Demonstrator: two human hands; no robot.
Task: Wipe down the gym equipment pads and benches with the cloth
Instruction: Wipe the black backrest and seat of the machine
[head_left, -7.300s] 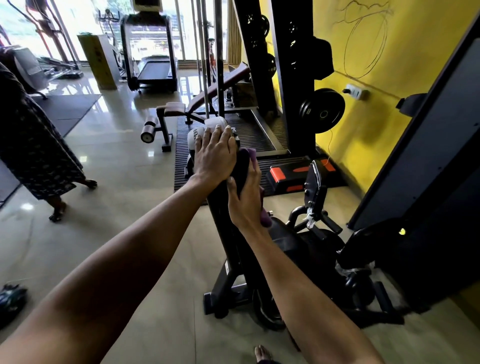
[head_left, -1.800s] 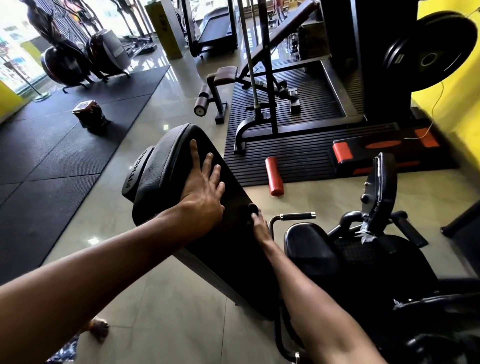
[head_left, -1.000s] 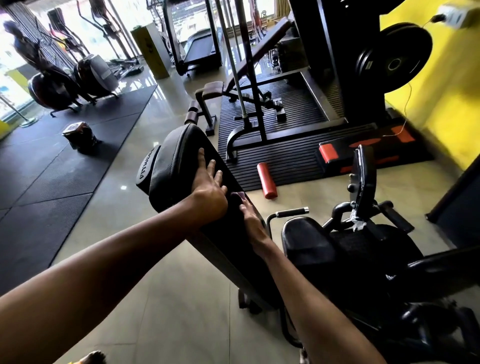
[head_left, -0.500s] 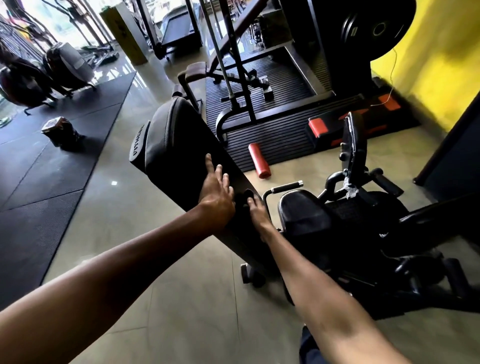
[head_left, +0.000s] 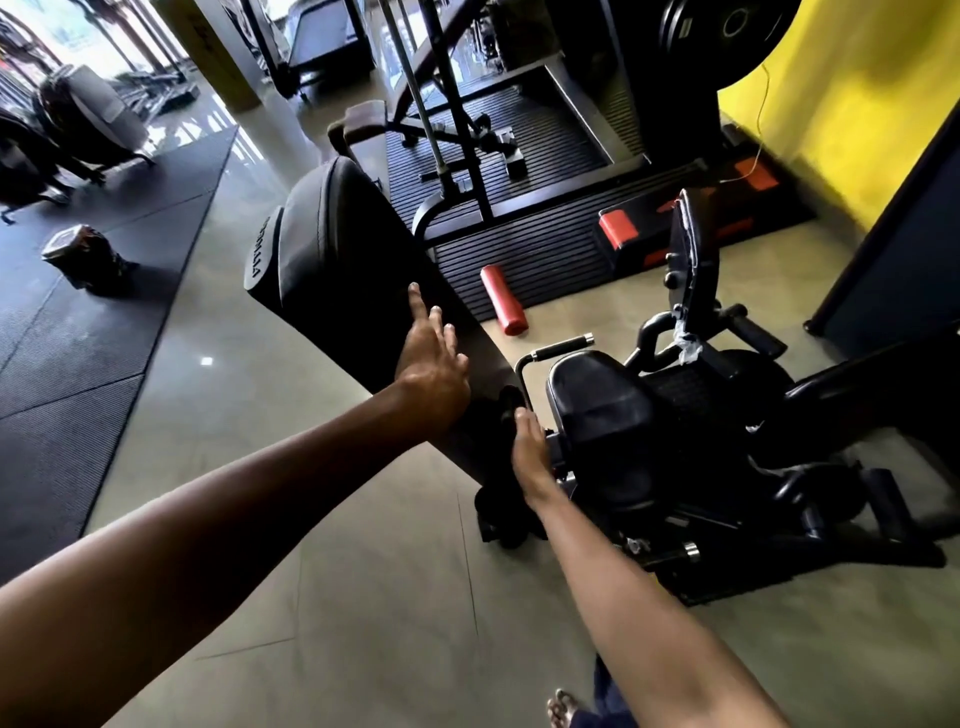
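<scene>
A long black padded backrest (head_left: 332, 270) slopes from upper left down toward the floor in the middle of the head view. My left hand (head_left: 434, 364) lies flat on its lower half, fingers spread and pointing up the pad. My right hand (head_left: 527, 441) presses on the pad's lower right edge with a dark cloth (head_left: 506, 410) bunched under its fingers; most of the cloth is hidden in shadow. A black seat pad (head_left: 597, 410) of the same machine sits just right of my right hand.
A red foam roller (head_left: 504, 306) lies by a ribbed black mat (head_left: 545, 244). An incline bench (head_left: 363, 117) and rack posts stand behind. A red-and-black step (head_left: 618, 231) sits by the yellow wall (head_left: 841, 104). Rubber flooring (head_left: 78, 312) with a small bag lies left.
Both hands have slid down the backrest toward its lower end over the last second. My right hand with the cloth now sits lower on the pad's right edge. The view has tilted downward.
</scene>
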